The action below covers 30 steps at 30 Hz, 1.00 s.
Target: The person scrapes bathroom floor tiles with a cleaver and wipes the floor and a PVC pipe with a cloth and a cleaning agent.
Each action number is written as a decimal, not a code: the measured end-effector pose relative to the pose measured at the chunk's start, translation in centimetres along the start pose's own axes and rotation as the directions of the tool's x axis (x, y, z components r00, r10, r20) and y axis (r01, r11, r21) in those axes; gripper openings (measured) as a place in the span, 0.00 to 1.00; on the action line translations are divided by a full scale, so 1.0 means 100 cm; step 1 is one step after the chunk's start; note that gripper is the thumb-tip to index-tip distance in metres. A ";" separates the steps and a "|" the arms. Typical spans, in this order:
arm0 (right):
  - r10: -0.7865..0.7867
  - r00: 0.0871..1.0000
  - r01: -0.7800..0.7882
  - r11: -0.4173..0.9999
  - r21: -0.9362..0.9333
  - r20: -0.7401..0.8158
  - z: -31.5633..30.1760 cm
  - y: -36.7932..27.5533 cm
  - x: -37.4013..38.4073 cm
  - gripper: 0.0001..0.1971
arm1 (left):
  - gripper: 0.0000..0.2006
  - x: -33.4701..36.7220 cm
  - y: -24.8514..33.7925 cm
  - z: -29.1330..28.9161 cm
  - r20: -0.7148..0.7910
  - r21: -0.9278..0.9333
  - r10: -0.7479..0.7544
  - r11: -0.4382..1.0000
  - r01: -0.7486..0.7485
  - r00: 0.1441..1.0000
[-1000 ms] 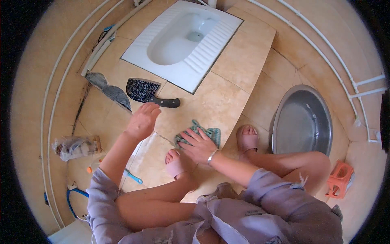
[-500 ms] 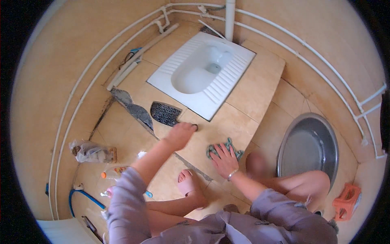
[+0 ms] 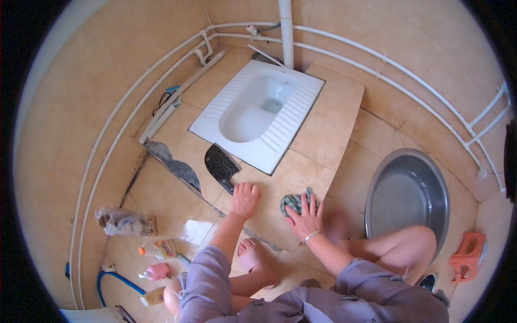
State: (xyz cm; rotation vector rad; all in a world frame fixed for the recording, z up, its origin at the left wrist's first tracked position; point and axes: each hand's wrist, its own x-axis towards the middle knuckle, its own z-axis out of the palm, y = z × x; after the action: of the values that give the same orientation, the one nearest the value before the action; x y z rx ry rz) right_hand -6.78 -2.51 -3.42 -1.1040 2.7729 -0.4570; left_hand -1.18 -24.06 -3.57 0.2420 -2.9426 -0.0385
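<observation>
A cleaver-shaped tool (image 3: 221,162) with a dark, dimpled blade and a black handle lies on the tiled step in front of the white squat toilet (image 3: 207,121). By the end of its handle, my left hand (image 3: 245,201) rests palm down on the step's front part, fingers stretched forward. To the right, my right hand (image 3: 308,219) presses a bunched green patterned cloth (image 3: 291,203) onto the tiles. The cloth shows between and beside the fingers, and the palm hides the rest of it.
A large metal basin (image 3: 407,188) stands on the lower floor at right, with an orange plastic stool (image 3: 467,255) nearer. At left are a bagged container (image 3: 126,222), an orange-capped bottle (image 3: 160,249), a pink bottle (image 3: 157,271) and a blue hose (image 3: 123,278). White pipes (image 3: 287,37) run along the walls.
My left hand has come off the tool's handle and moved nearer to me. The tool has turned, its handle now pointing toward me. My right hand stays on the cloth, which is more bunched.
</observation>
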 end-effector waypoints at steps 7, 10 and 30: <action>-0.181 0.973 0.183 0.983 0.000 -0.142 0.002 0.026 0.050 0.17 | 0.17 0.010 0.022 0.006 -0.068 -0.073 0.101 0.992 -0.106 0.993; -0.002 0.985 -0.009 0.998 -0.065 -0.173 -0.002 0.072 0.111 0.18 | 0.20 0.032 0.054 0.031 -0.132 -0.164 0.233 0.953 -0.253 0.963; 0.288 0.901 -0.403 0.835 -0.375 -0.325 -0.039 0.329 0.432 0.19 | 0.34 0.251 0.104 0.057 0.180 -0.326 0.195 0.937 -0.128 0.964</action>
State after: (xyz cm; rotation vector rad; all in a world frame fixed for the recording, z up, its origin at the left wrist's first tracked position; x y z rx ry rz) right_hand -60.44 -8.68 -10.37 -0.5891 3.3161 0.0835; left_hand -28.23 -17.91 -4.06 -0.0574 -3.0922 -0.5329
